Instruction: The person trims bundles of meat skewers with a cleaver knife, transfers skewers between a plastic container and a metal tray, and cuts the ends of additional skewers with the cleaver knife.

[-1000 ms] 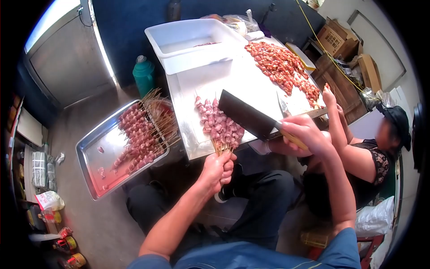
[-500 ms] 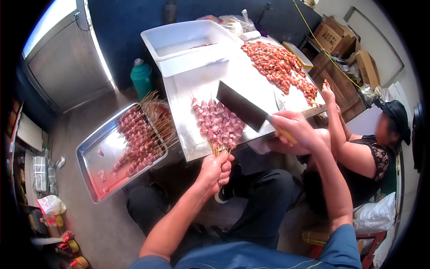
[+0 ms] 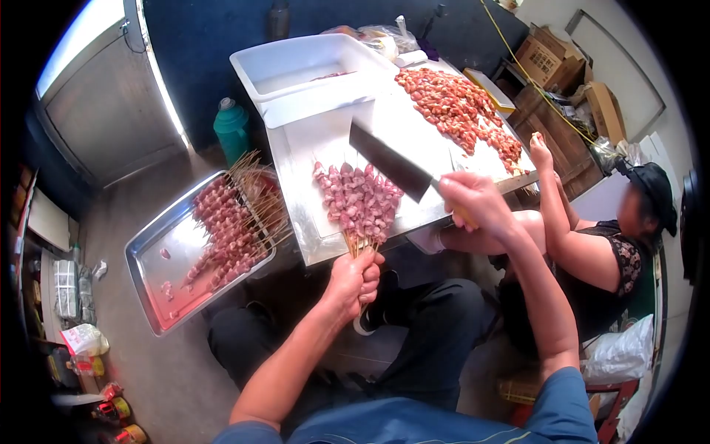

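My left hand [image 3: 356, 281] is closed around the bare stick ends of a bunch of meat skewers [image 3: 357, 196]. The threaded meat lies fanned out on the near edge of the white table [image 3: 299, 214]. In my right hand [image 3: 473, 200] is the handle of a cleaver [image 3: 390, 161], its wide dark blade tilted just above the upper right of the bunch. Whether the blade touches the meat I cannot tell. To the left, a metal tray [image 3: 151, 296] holds more finished skewers [image 3: 225, 229] with their sticks pointing up and right.
A white plastic tub [image 3: 270, 78] stands at the table's back left. Loose meat pieces [image 3: 458, 107] are heaped at the right. A green flask [image 3: 231, 132] is on the floor behind the tray. A seated person [image 3: 592, 251] works at the right edge.
The cleaver has risen slightly and shifted left, with my right hand moving along. My left hand keeps its hold on the skewers, almost in the same place.
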Available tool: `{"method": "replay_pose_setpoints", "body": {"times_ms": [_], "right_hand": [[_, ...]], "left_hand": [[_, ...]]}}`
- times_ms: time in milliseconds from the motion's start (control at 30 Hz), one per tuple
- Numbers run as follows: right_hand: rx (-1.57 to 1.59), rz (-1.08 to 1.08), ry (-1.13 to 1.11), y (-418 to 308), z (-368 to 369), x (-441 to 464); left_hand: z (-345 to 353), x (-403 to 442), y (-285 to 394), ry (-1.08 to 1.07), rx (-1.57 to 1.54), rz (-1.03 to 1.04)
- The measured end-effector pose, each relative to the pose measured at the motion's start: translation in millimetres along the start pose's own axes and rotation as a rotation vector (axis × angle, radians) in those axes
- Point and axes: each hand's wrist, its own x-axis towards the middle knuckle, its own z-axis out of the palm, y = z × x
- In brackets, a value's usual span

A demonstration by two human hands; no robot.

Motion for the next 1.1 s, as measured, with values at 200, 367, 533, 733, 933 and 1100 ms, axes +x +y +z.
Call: {"method": "replay_pose_setpoints", "body": {"times_ms": [200,367,533,733,933,1100], "right_hand": [[0.057,0.114,-0.099,16,-41,-35],[0.088,0.042,-0.089,20,-52,-42],[0.154,-0.029,0.01,-1,-7,-10],[0.05,0.052,-0.213,15,-27,-20],[0.058,0.057,-0.116,15,-53,-52],[0.246,-0.062,-0.135,-7,-1,-19]], "left_hand": [[0,-3,2,-0.003,0.004,-0.013],[1,-2,2,0.001,-0.004,-0.001],[1,-1,1,0.002,0.001,-0.012],[0,-1,2,0.004,0.009,-0.014],[0,0,1,-0.01,-0.013,-0.003],[1,0,3,-0.007,0.007,-0.02]]}}
